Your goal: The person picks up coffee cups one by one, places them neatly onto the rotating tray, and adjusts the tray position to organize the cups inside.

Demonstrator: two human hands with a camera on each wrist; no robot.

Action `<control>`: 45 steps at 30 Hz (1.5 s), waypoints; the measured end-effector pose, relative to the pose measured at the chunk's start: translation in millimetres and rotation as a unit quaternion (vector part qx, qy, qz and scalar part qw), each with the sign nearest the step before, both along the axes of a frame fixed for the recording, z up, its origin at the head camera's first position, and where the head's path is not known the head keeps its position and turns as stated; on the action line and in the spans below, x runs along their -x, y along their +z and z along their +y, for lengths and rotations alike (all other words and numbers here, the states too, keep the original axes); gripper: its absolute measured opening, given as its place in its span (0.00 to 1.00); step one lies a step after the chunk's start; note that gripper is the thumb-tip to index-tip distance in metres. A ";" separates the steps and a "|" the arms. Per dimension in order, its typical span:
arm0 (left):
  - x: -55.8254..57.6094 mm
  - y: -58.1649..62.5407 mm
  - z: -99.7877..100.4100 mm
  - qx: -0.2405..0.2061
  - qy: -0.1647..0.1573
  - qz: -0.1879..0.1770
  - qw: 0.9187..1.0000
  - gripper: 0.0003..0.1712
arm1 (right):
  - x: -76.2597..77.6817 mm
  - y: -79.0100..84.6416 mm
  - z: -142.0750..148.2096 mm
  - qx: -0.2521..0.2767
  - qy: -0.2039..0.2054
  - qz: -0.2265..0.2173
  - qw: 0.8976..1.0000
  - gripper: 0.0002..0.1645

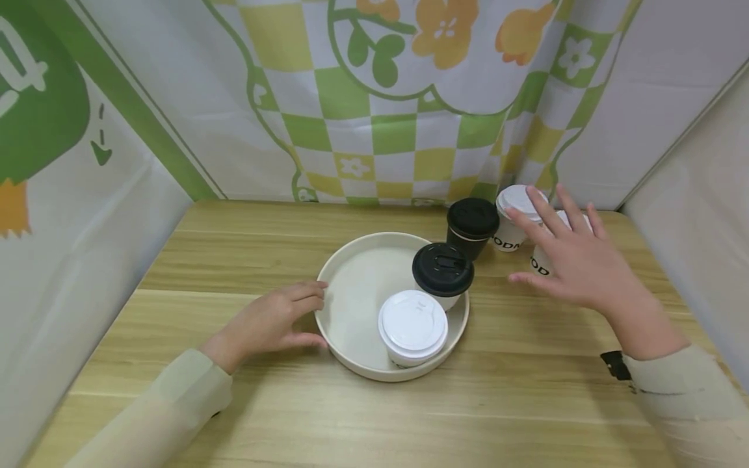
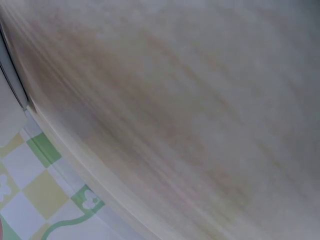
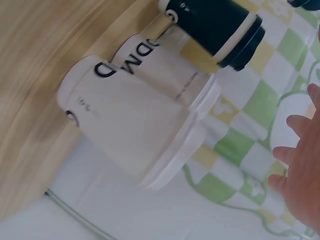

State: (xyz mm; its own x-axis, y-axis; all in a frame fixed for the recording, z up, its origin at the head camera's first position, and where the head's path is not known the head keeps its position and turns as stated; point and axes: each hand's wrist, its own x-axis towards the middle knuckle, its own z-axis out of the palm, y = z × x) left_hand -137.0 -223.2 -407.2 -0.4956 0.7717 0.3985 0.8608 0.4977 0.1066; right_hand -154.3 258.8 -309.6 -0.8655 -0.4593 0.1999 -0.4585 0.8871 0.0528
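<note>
At the left side of a round cream tray (image 1: 354, 299), my left hand (image 1: 272, 322) holds the rim, bent fingertips on its edge and thumb lower down against it. A paper cup with a white lid (image 1: 412, 325) and another with a black lid (image 1: 443, 268) stand in the tray's right half. My right hand (image 1: 570, 257), fingers spread, is over two white lidded cups, a nearer one (image 3: 130, 120) and a farther one (image 3: 170, 75), partly hiding them in the head view. In the right wrist view its fingers are apart from those cups.
A black cup (image 1: 471, 227) stands just behind the tray, beside the white cups. A checked, flowered cloth (image 1: 392, 130) hangs along the table's back edge, with white walls (image 1: 696, 162) at the sides. Blurred pale cloth (image 2: 175, 110) fills most of the left wrist view.
</note>
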 end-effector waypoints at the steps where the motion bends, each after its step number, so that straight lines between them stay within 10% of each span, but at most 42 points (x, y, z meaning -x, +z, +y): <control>1: 0.0 -0.2 -0.1 0.001 0.001 0.000 1.000 0.34 | 1.2 -0.8 3.1 0.001 -0.004 -0.002 1.000 0.58; 35: -3.3 2.2 0.1 0.007 0.014 -0.015 1.000 0.35 | 36.6 -39.0 65.1 0.083 -0.100 -0.084 0.988 0.60; 45: -3.4 2.0 0.1 0.010 0.011 -0.011 1.000 0.34 | 46.7 -47.6 66.4 0.114 -0.045 -0.051 0.991 0.59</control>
State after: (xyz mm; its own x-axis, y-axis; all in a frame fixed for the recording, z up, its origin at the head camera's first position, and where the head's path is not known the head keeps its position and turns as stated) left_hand -133.6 -223.2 -405.2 -0.5209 0.7680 0.3725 0.8472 0.5187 0.1153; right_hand -200.9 325.3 -357.2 -0.9218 -0.3327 0.1990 -0.3701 0.9081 -0.1960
